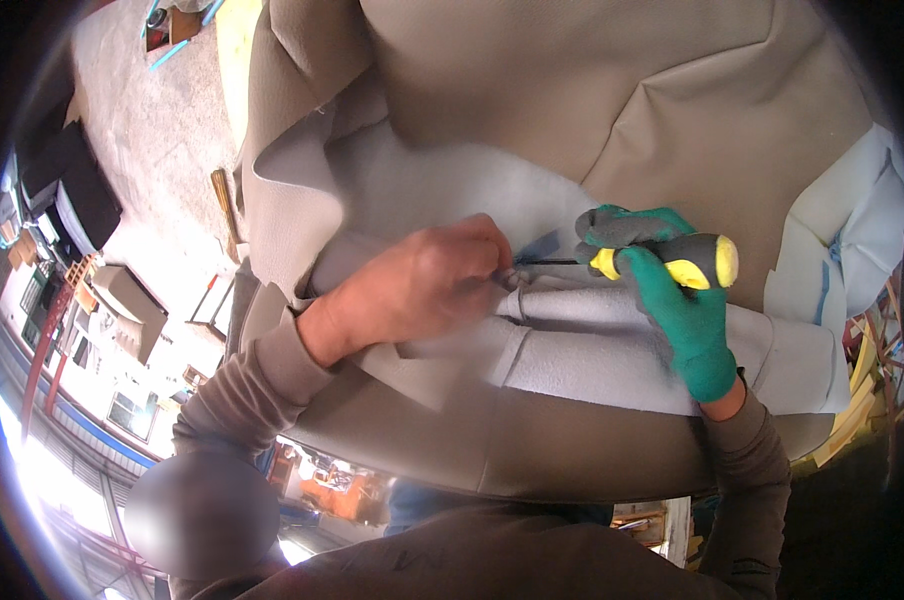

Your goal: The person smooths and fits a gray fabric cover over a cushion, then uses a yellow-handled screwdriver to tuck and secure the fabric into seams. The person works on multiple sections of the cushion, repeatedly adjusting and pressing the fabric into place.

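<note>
My right hand (pixel 672 300), in a green and grey work glove, is closed around the yellow and black handle of a screwdriver (pixel 717 262). Its thin dark shaft points left, toward the fingers of my left hand (pixel 447 262). That bare hand is closed at the pale grey backing of a fold; what its fingers pinch is hidden. Below and around both hands lies a brown-grey leatherette cover (pixel 512 90), partly turned back so that its light fabric backing (pixel 592 385) shows. A blue mark (pixel 540 246) sits on the backing between my hands.
Loose, creased leatherette spreads over the far side, with pale backing (pixel 852 225) turned out at the right. A wooden-handled tool (pixel 224 205) lies beyond the left edge. Farther left stand a brown upholstered piece (pixel 122 310) and a dark panel (pixel 87 195). Yellow material (pixel 857 400) shows at right.
</note>
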The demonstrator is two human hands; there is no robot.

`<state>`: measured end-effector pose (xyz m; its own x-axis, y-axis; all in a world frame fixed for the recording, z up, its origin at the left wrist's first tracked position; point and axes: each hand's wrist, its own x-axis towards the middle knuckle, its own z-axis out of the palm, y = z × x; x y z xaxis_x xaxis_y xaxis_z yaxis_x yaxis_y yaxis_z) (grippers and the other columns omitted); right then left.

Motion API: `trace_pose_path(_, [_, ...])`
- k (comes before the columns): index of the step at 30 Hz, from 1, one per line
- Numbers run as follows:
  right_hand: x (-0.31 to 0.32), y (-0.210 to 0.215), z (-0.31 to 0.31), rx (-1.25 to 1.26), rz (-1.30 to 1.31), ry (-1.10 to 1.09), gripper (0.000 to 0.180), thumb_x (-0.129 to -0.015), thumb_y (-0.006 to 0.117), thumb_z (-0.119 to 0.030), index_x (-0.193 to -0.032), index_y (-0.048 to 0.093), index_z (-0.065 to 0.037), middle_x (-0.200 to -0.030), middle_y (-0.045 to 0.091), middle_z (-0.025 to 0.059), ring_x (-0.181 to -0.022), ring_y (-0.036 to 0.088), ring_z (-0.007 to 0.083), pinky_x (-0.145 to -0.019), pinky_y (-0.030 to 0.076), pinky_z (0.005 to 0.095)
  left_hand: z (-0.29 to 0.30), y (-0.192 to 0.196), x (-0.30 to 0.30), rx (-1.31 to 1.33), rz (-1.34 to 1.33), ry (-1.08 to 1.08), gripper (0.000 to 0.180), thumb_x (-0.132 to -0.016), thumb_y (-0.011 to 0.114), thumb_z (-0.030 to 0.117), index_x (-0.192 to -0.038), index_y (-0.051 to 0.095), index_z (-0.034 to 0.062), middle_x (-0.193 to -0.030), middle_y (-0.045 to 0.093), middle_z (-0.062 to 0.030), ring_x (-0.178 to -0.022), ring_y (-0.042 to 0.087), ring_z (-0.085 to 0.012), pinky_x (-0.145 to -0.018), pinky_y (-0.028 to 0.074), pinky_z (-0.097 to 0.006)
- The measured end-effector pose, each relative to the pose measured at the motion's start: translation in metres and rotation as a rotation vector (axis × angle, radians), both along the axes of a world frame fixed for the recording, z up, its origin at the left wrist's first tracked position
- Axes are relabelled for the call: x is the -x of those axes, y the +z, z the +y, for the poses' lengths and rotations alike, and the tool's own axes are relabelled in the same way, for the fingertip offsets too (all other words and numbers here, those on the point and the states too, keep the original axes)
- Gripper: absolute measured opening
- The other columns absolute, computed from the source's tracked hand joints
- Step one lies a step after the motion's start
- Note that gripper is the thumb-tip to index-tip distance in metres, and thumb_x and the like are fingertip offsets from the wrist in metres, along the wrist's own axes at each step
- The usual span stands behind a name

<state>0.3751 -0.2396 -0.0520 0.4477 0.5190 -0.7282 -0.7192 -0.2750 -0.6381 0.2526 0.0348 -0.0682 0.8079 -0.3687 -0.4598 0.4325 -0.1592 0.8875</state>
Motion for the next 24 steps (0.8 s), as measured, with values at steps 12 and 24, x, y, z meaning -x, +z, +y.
trace_pose_path(12, [-0.009, -0.027, 0.038, -0.079, -0.361, 0.566, 0.019, -0.105, 0.073, -0.014, -0.118, 0.076, -0.001, -0.104, 0.074, 0.0036, -0.093, 0.067, 0.0118, -0.085, 0.057, 0.0293, 0.001, 0.014, -0.006, -0.244, 0.041, -0.082, 0.053, -0.085, 0.081, 0.011, -0.132, 0.060, 0.0045, -0.127, 0.068, -0.0198, -0.107, 0.073, -0.0448, -0.087, 0.061, -0.052])
trace_pose_path(24, [0.005, -0.048, 0.039, 0.054, -0.279, 0.437, 0.022, -0.102, 0.078, -0.022, -0.107, 0.076, -0.001, -0.091, 0.078, 0.0083, -0.072, 0.072, 0.0182, -0.067, 0.058, 0.0363, 0.004, 0.022, -0.008, -0.368, 0.114, -0.129, 0.077, -0.084, 0.089, 0.018, -0.150, 0.049, 0.0056, -0.126, 0.060, -0.0170, -0.100, 0.071, -0.0377, -0.088, 0.059, -0.046])
